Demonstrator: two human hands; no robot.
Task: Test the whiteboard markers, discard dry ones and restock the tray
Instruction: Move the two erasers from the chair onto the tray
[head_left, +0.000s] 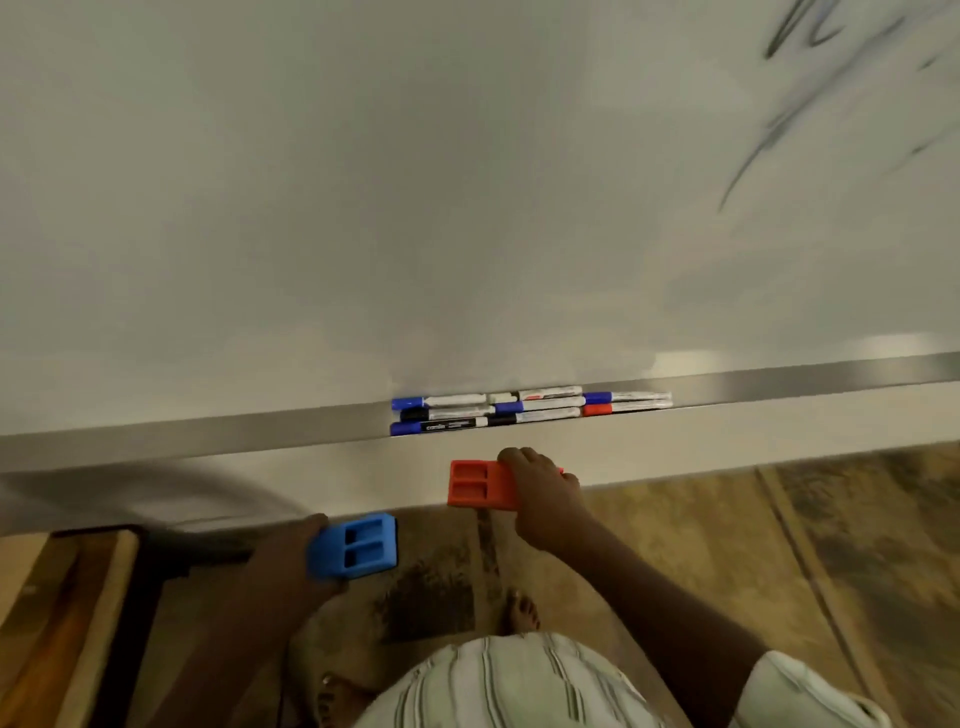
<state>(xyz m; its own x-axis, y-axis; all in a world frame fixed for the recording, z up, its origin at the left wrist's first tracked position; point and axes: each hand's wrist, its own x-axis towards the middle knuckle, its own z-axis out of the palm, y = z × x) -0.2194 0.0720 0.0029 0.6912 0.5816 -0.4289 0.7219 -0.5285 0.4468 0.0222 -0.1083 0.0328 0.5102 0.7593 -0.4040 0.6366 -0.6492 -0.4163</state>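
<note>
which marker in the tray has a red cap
The marker in the right-hand pair, on the side of the tray nearer the person, with a blue-capped marker right behind it. No other cap there is red.

Your tray (779, 382) is brushed metal with a satin sheen. The whiteboard (363, 182) above it is smooth gloss white, and the markers (530, 408) lying in it look like glossy plastic. Just below the tray, the red block (478, 486) and blue block (358, 545) are matt moulded plastic; further below-left there's varnished wooden furniture (78, 597), and your striped top (498, 680) is woven cloth.
</note>
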